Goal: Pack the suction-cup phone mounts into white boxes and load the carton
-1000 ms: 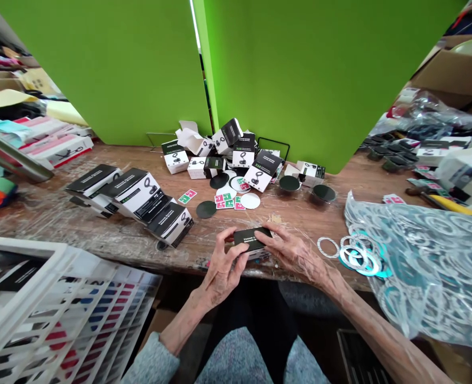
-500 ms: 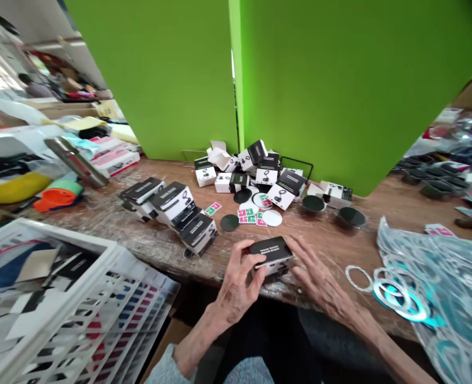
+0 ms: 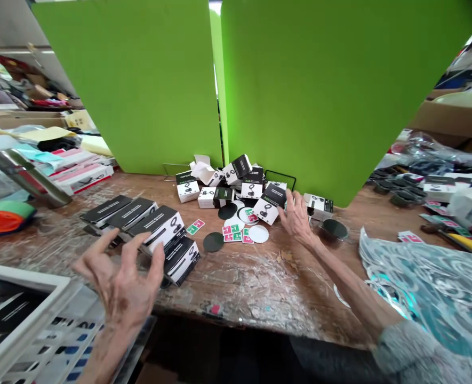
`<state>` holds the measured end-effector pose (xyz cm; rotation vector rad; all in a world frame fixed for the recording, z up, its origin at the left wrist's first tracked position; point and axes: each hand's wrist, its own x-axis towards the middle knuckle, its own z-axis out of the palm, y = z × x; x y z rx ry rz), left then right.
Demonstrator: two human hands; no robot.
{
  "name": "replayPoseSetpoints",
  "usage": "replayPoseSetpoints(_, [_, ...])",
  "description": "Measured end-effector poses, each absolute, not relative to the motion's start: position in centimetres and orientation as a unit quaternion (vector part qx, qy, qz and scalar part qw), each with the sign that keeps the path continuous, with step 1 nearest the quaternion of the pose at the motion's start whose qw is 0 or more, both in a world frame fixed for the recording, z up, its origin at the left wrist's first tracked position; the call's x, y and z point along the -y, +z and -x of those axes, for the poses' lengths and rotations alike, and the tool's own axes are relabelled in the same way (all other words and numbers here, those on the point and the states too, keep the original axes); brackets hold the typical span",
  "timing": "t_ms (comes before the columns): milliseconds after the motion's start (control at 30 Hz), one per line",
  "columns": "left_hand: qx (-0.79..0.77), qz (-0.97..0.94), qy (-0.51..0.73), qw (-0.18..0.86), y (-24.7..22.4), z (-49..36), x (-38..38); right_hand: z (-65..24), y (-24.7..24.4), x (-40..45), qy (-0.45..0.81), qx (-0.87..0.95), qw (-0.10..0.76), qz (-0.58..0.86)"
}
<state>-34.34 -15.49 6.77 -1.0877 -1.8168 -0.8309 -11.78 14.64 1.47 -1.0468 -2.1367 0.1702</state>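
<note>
My left hand [image 3: 126, 280] is over the near side of a row of small black-and-white boxes [image 3: 158, 226] at the table's left. Its fingers are spread, and no box is gripped between them. My right hand [image 3: 298, 221] reaches to the pile at the back, beside a tilted black-and-white box [image 3: 270, 202]. Its fingers point forward and down; what lies under the fingertips is hidden. A dark round cup-shaped piece [image 3: 335, 229] sits just right of that hand. Black discs [image 3: 213, 242], white discs [image 3: 258, 233] and small pink-and-green cards [image 3: 232, 233] lie left of it.
Green panels [image 3: 319, 96] stand along the table's back. A white plastic crate [image 3: 23, 277] is at the near left, and a metal cylinder [image 3: 30, 178] lies behind it. Clear plastic sheeting with rings [image 3: 420, 288] covers the near right, by a yellow-handled tool [image 3: 470, 242].
The box held in both hands has left them, and the row at left has gained a box. My left hand moved left and opened; my right hand reached forward to the pile. The view shifted.
</note>
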Motion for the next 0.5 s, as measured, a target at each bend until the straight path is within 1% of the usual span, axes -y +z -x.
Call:
replayPoseSetpoints(67, [0.707,0.459,-0.362,0.399,6.3,31.9,15.5,13.0,2.5,-16.4,0.120,0.795,0.377,0.460])
replayPoseSetpoints(133, [0.688,0.495,-0.402,0.346,5.3,29.5,14.8,13.8,3.5,-17.8,0.179,0.771,0.377,0.480])
replayPoseSetpoints(233, [0.673,0.539,-0.451,0.232,3.4,26.6,12.8,14.2,4.9,-18.2,0.223,0.768,0.382,0.463])
replayPoseSetpoints(333, [0.690,0.549,-0.445,0.157,2.1,24.3,9.8,13.9,6.5,-15.8,0.262,0.766,0.402,0.429])
replayPoseSetpoints(400, [0.717,0.537,-0.420,0.146,1.8,23.0,7.5,13.3,7.6,-12.6,0.300,0.748,0.430,0.406])
replayPoseSetpoints(500, [0.745,0.506,-0.401,0.169,1.4,21.1,5.1,12.4,8.7,-6.1,0.378,0.704,0.462,0.384])
